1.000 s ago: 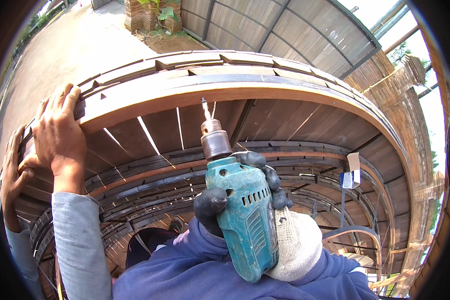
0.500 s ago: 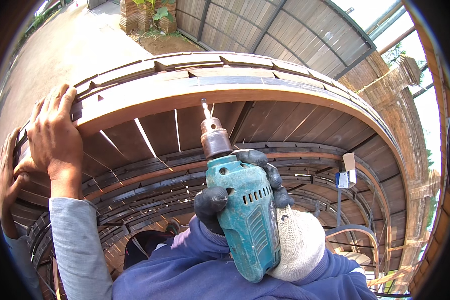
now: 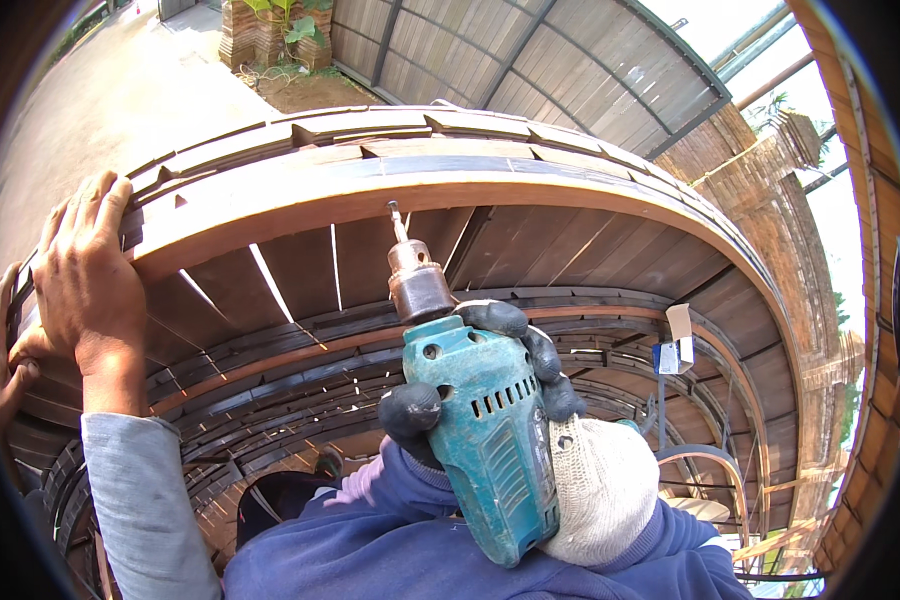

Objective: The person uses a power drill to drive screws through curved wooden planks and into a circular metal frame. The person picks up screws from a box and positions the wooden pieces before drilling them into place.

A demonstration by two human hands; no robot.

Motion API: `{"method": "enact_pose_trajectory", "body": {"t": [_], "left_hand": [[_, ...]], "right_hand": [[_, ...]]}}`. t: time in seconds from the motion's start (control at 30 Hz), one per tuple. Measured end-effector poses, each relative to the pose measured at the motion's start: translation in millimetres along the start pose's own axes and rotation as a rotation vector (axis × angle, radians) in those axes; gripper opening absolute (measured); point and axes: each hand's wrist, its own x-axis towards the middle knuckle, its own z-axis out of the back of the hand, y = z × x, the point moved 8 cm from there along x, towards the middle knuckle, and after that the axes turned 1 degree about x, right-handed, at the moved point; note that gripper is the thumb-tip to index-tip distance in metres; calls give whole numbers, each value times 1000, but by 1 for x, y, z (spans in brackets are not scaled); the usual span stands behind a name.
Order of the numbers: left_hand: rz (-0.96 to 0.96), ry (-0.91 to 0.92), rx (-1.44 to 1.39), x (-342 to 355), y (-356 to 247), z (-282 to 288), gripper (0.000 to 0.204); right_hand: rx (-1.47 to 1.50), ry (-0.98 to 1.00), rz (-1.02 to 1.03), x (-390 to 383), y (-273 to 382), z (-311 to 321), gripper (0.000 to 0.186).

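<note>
My gloved left hand [image 3: 410, 420] and gloved right hand [image 3: 570, 440] grip a worn teal power drill [image 3: 475, 440] from either side, black coated fingertips curled around its body. Its metal chuck [image 3: 418, 285] points away from me, with a slender bit [image 3: 398, 222] whose tip meets the face of a curved brown wooden rail [image 3: 530, 192]; whether it has entered the wood I cannot tell. At the left, another person's bare hands [image 3: 95, 265], with grey sleeves, grasp the same rail.
More curved rails [image 3: 610, 325] and dark slats lie beneath. A small white-and-blue carton [image 3: 675, 345] sits on a post at the right. Beyond are a slatted metal-framed panel [image 3: 530, 70], a brick pillar with a plant [image 3: 275, 35] and pale ground [image 3: 90, 90].
The whole view has shifted slightly left, rail and other person's hands with it. The drill's front end is a little further left in view, still gripped, its tip still at the rail.
</note>
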Motion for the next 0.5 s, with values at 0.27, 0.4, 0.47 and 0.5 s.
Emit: {"method": "enact_pose_trajectory", "body": {"t": [0.27,0.4,0.47,0.5], "left_hand": [[-50,-58,97,-8,19,-12,35],[-44,-33,39,-5,-2,-4,34],[-29,-10,36,2,-6,11,34],[-33,7,12,5,-14,4,34]], "right_hand": [[7,91,14,-8,-10,-11,56],[-20,168,-37,-15,-13,-20,55],[-40,194,-46,-19,-15,-15,55],[-64,213,-65,-22,-16,-13,55]]}}
